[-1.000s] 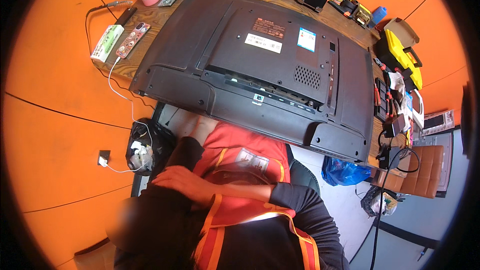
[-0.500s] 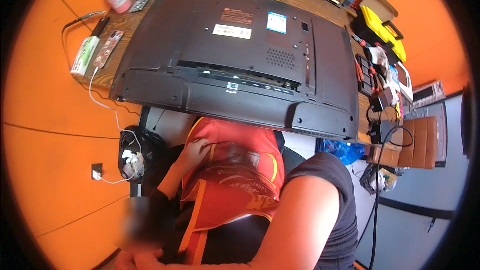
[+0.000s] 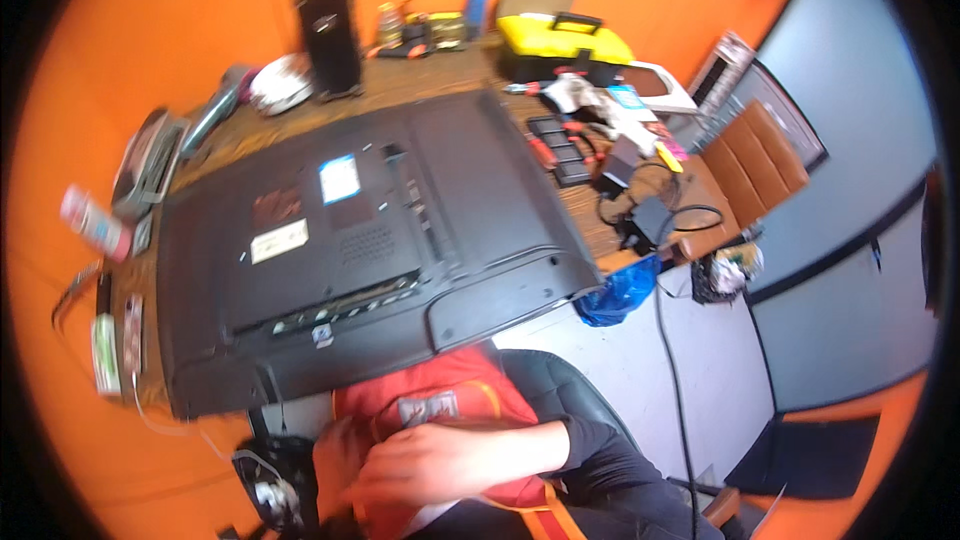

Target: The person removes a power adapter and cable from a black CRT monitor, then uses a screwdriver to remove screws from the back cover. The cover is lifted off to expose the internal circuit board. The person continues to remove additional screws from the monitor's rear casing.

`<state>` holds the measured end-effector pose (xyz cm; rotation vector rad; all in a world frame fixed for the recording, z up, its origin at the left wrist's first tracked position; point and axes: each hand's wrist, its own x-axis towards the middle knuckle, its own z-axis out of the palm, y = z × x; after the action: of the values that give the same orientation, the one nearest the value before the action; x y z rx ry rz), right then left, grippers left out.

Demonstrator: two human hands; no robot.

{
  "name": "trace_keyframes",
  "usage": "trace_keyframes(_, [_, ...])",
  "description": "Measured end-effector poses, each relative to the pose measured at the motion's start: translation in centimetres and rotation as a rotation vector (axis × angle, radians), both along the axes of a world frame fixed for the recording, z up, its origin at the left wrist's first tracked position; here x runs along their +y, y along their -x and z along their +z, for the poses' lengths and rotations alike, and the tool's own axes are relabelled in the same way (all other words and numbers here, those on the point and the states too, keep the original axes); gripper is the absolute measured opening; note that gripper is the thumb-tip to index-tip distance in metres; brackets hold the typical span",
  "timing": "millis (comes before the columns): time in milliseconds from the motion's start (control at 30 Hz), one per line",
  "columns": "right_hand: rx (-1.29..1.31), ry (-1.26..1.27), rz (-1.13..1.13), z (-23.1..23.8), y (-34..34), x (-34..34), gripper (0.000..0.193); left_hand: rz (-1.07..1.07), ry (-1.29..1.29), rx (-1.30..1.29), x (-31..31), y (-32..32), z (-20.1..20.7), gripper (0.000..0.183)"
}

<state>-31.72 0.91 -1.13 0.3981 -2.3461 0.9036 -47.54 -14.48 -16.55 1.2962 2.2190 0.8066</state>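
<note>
A large black flat-screen television [image 3: 480,200] lies on the wooden table with its back panel up, one long edge overhanging toward me. Labels, vent holes and a recessed strip of sockets show on its back. My right hand [image 3: 425,465] is over my lap, in front of the red apron [image 3: 440,380], its fingers smeared by motion. Close beside it, partly behind, is my left hand [image 3: 338,455], also blurred. Both hands are apart from the television. Whether either holds anything cannot be made out.
Right of the television are a black parts tray [image 3: 560,150], hand tools, black adapters [image 3: 650,220] with cables, and a yellow toolbox [image 3: 565,40]. A black box-shaped thing [image 3: 330,35] stands behind. A pink-and-white bottle [image 3: 95,223] and a phone [image 3: 134,335] are at left.
The view has swung to the right, so the television sits lower and further left. My right hand has come up from the lower edge to the apron, beside my left hand.
</note>
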Motion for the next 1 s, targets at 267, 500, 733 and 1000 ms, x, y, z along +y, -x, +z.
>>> trace_keyframes(267, [0.098,0.206,-0.884,-5.5,-10.3,5.0,0.026,-0.056,-0.681,0.312,2.0,-0.5,3.1,0.018])
trace_keyframes(500, [0.151,-0.025,-1.66,-8.5,-14.9,11.4,0.041,0.073,-0.834,0.469,3.5,-0.2,4.5,0.024])
trace_keyframes(733, [0.074,0.126,-2.035,-10.4,-18.0,19.7,0.066,0.041,-0.743,0.883,4.6,6.8,4.8,0.026])
trace_keyframes(1000, [0.157,0.235,-2.09,-10.6,-18.9,25.1,0.059,0.01,-0.486,1.004,5.4,8.6,2.4,0.031])
